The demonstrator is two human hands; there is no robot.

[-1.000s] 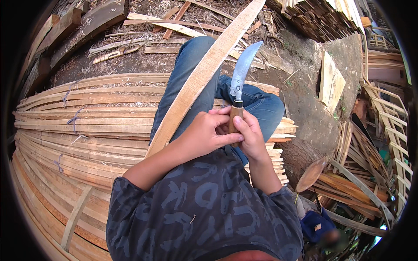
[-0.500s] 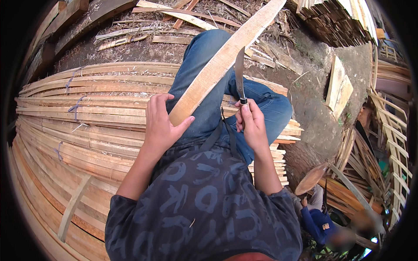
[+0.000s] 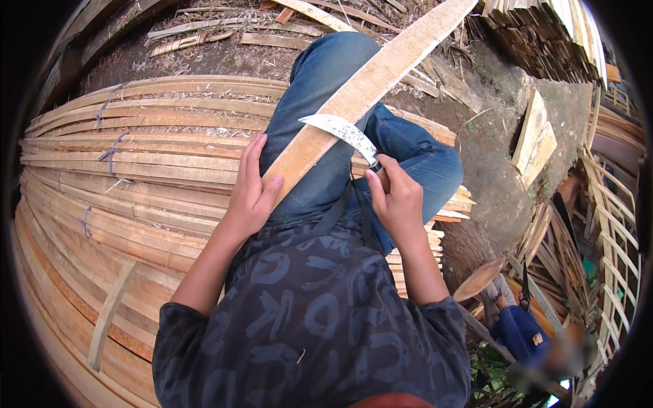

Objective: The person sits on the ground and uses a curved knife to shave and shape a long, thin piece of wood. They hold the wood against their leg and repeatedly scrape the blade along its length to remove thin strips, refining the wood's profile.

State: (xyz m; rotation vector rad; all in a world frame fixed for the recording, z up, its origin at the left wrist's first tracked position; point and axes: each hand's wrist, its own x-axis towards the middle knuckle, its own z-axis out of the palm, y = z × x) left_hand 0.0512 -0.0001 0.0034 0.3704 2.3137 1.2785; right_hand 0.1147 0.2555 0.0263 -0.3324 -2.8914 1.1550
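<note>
A long wooden board [image 3: 381,73] lies slantwise across my jeans-clad thigh, its near end by my waist. My left hand [image 3: 253,197] grips that near end, thumb on the face and fingers along the left edge. In my right hand [image 3: 396,194] is a curved knife [image 3: 345,129], with the fingers closed round its dark handle. The knife's pale, dark-spotted blade lies across the board's face, its tip pointing left. Whether the blade touches the wood I cannot tell.
Bundles of long wooden strips [image 3: 149,163], tied with bluish cord, spread under me and to the left. Shavings and offcuts [image 3: 197,44] cover the ground ahead. At the right are stacked boards [image 3: 544,30] and a loose wood piece [image 3: 534,139]. Another person [image 3: 520,333] sits at lower right.
The knife has swung from upright beside the board to lying across it, its blade now turned left. My left thumb has come down onto the board.
</note>
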